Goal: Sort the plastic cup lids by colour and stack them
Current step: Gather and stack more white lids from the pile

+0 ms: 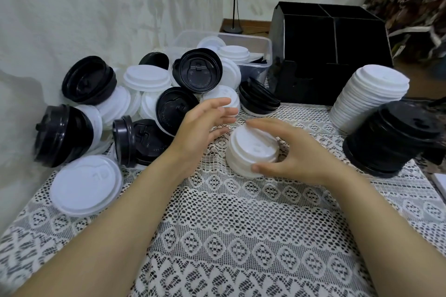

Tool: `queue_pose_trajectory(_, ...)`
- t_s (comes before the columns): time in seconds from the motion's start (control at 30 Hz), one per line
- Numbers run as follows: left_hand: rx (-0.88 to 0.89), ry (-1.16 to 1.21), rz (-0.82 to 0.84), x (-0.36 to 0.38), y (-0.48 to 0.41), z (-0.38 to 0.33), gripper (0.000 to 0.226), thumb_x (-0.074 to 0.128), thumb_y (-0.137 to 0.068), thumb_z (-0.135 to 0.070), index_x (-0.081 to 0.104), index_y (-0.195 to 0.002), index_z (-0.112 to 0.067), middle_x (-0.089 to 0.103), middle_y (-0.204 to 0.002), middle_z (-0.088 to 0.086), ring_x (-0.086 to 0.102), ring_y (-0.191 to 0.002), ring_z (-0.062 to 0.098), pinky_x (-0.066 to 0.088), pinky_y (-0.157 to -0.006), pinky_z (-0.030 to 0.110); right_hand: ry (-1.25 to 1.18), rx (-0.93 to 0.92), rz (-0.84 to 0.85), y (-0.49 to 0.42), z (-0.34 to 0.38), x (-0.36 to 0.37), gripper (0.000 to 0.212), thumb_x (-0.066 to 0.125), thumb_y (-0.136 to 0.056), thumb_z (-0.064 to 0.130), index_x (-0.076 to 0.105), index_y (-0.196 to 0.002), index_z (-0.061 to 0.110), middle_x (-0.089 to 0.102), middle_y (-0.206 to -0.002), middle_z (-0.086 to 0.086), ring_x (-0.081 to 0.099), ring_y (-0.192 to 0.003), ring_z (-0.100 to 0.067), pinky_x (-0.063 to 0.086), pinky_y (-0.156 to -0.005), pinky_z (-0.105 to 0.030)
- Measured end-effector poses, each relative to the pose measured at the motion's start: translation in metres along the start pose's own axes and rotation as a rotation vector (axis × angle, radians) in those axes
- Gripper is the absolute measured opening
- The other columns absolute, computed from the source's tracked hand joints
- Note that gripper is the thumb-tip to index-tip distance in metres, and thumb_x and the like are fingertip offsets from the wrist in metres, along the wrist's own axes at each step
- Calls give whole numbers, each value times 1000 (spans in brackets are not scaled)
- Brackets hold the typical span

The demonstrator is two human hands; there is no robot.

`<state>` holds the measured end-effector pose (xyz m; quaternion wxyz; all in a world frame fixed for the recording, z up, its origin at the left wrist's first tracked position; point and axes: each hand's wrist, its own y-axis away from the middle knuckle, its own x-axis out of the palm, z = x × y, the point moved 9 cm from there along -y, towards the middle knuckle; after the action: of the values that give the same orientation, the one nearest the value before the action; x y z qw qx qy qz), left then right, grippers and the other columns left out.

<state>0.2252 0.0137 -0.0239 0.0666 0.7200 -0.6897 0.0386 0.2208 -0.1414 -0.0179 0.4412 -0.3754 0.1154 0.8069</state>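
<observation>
Head view: my right hand (296, 159) grips the short white lid stack (251, 149) mid-bench (241, 236), axis upright. My left hand (202, 128) is relaxed and holds nothing, at its 10 o'clock. The tall white stack (369, 101) lies at 2 o'clock, nearer the right hand.

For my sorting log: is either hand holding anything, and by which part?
The right hand grips the short stack of white lids by its rim, thumb near side, fingers far side. The left hand holds nothing.
</observation>
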Motion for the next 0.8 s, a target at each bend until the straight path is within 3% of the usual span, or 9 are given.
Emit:
queue_pose_trajectory(0.17,11,-22,3,0,0,0,21,45,-100,-11,61,-113,-14,71,-112,7,65,-107,20,51,-92,32,2,40,73,-2,-1,12,81,85,-71,35,44,-142,38,40,-142,23,35,-130,9,24,-108,-11)
queue_pose_trajectory(0.33,77,4,-107,-8,2,-7,21,46,-97,-3,64,-103,-12,70,-103,9,66,-100,20,54,-91,30,56,61,102,-2,-5,14,84,84,-73,32,40,-145,34,34,-143,22,28,-125,13,14,-98,6)
queue_pose_trajectory(0.5,172,-73,-255,-20,2,-14,25,47,-92,5,63,-97,-14,67,-93,2,65,-87,9,54,-85,24,75,64,137,-2,-5,16,87,83,-73,32,37,-147,32,30,-138,28,23,-117,20,11,-90,11)
queue_pose_trajectory(0.6,285,-320,-322,-25,2,-19,29,51,-88,8,62,-101,-15,65,-100,-1,62,-95,7,49,-89,18,74,77,146,-2,-5,17,86,83,-73,31,38,-147,32,30,-137,28,24,-115,20,13,-89,11)
queue_pose_trajectory(0.7,460,-743,-340,-19,3,-28,39,55,-83,6,60,-119,-8,57,-123,2,49,-111,4,32,-100,6,67,90,144,-4,-5,17,87,84,-72,32,39,-146,33,31,-138,28,26,-118,18,14,-92,10)
queue_pose_trajectory(0.73,493,-883,-302,-13,2,-27,44,56,-83,3,56,-126,-7,52,-131,2,44,-120,7,25,-103,6,61,92,142,-4,-5,18,87,84,-72,32,39,-146,34,31,-139,29,26,-119,17,15,-93,9)
queue_pose_trajectory(0.8,444,-1107,-182,-3,-5,-16,54,58,-88,-8,45,-140,-11,36,-149,3,30,-137,13,23,-111,21,45,96,138,-4,-6,18,87,85,-71,32,40,-145,34,32,-138,29,27,-121,17,16,-95,7)
